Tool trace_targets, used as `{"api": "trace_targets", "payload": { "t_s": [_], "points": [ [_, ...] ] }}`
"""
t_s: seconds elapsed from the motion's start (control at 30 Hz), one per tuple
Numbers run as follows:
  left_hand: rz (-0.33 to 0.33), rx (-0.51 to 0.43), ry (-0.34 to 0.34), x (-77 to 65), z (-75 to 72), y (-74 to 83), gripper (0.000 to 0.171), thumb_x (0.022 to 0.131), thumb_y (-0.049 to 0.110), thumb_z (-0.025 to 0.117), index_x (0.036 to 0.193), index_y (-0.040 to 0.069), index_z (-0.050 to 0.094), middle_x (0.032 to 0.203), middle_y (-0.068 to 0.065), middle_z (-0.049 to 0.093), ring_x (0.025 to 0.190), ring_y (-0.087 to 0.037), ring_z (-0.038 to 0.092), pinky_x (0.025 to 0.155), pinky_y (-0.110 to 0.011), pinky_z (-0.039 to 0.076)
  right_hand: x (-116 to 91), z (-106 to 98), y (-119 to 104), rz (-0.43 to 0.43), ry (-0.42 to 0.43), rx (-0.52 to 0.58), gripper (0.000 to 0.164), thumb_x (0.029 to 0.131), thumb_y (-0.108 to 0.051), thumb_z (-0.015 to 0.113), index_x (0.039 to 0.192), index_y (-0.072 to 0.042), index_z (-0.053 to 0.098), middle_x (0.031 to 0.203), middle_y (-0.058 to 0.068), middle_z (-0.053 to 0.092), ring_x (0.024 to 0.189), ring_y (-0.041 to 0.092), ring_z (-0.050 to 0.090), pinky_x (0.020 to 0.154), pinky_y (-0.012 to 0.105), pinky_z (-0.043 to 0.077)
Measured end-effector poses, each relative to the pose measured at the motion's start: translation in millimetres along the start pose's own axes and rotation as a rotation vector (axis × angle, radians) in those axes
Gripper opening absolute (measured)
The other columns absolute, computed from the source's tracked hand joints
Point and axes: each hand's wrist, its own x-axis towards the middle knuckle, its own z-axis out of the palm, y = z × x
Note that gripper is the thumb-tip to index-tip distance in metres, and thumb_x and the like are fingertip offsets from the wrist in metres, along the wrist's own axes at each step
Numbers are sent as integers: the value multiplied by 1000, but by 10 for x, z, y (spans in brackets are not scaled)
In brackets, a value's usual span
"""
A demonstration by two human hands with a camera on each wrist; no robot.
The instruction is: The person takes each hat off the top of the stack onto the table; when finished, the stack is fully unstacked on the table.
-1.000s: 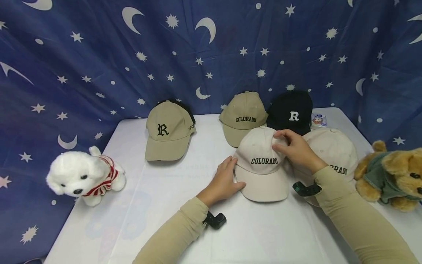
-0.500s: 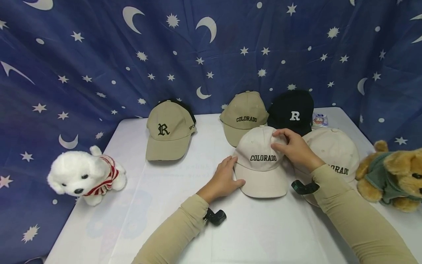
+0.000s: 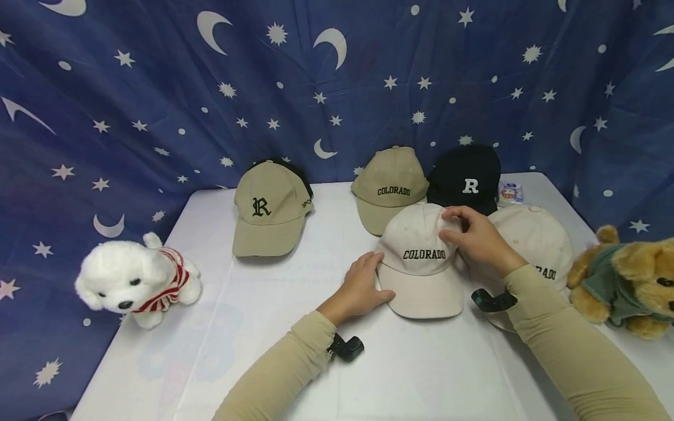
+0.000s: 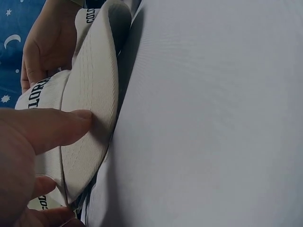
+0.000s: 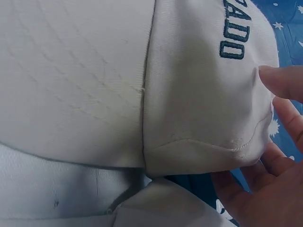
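A cream baseball cap [image 3: 421, 292] lettered COLORADO is between both hands, its brim toward me. My left hand [image 3: 360, 289] holds its left side, with the thumb [image 4: 71, 124] over the brim and fingers by the crown's lower edge. On the crown's right side, my right hand [image 3: 476, 237] grips with the thumb in front and fingers curled round the side and beneath the edge, as the right wrist view shows. A shadow falls below the brim in the left wrist view. Close to the right stands a second cream COLORADO cap [image 3: 537, 237], partly hidden by my right forearm.
Behind are a tan COLORADO cap [image 3: 392, 175] and a black R cap [image 3: 463, 169], with a small packet [image 3: 511, 193] beside it. A tan-and-black R cap [image 3: 268, 204] sits back left. A white plush dog [image 3: 123, 275] and a brown plush dog [image 3: 626, 275] flank the white table [image 3: 295, 298].
Both hands keep their hold on the cream cap. It rose slightly in view half a second ago, and has since shifted a little down and right. The other caps and plush dogs stay put.
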Motion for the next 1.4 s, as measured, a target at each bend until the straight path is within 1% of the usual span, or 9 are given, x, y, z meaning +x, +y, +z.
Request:
{"api": "trace_targets", "payload": {
  "t_s": [0.1,0.37,0.53,0.77,0.93,1.13,1.27,1.33,1.4],
  "points": [
    [2,3,-2,10,12,14,84,86,30,78,153,3,35,156,-19,32,144,-35,29,115,-52,24,-13,-22,8,5,2,-5,34,91,-8,72,119,6,58,139,24,52,128,36,48,105,33,38],
    [-5,15,2,34,41,34,83,87,31,77,153,3,35,157,-17,32,144,-34,29,115,-53,22,-47,-65,24,13,7,-28,36,92,-9,72,121,6,57,140,25,51,117,35,51,92,36,39],
    [-8,27,2,59,50,67,83,87,31,77,152,3,36,158,-17,33,144,-34,30,114,-53,23,-61,-83,40,7,27,-23,36,91,-7,71,121,7,57,137,26,53,111,33,51,88,32,39],
    [-15,26,-7,65,49,94,83,87,31,78,153,4,35,158,-16,32,144,-33,29,114,-53,23,-79,-113,45,43,27,-40,38,92,-11,72,123,5,56,137,24,53,105,31,51,82,23,40],
    [-10,18,-11,49,-7,89,85,86,30,78,153,2,34,157,-17,32,145,-34,28,116,-49,23,-83,-141,20,1,44,-42,39,92,-11,73,123,6,57,137,24,53,109,30,52,86,28,43],
    [11,-22,11,7,-136,59,85,85,29,79,152,1,34,156,-20,33,144,-37,28,117,-46,24,-92,-223,-45,-44,69,-43,40,92,-7,72,124,9,55,140,24,51,121,34,51,93,32,44],
    [10,-48,20,-29,-214,16,84,87,28,78,153,2,33,157,-20,31,145,-37,25,117,-46,23,-103,-272,-107,-55,82,-50,41,91,-5,72,126,9,55,140,23,51,121,24,51,95,39,44],
    [8,-59,30,-47,-247,-11,84,87,28,78,153,3,32,157,-20,30,145,-37,24,117,-46,24,-109,-287,-139,-56,86,-56,41,91,-5,73,126,7,55,141,22,51,119,16,50,96,38,44],
    [3,-66,38,-70,-285,-26,84,88,28,78,154,4,32,158,-19,29,146,-36,23,117,-46,23,-111,-295,-165,-59,86,-55,42,91,-4,73,127,7,55,142,22,51,121,17,49,95,32,43]
  ]
}}
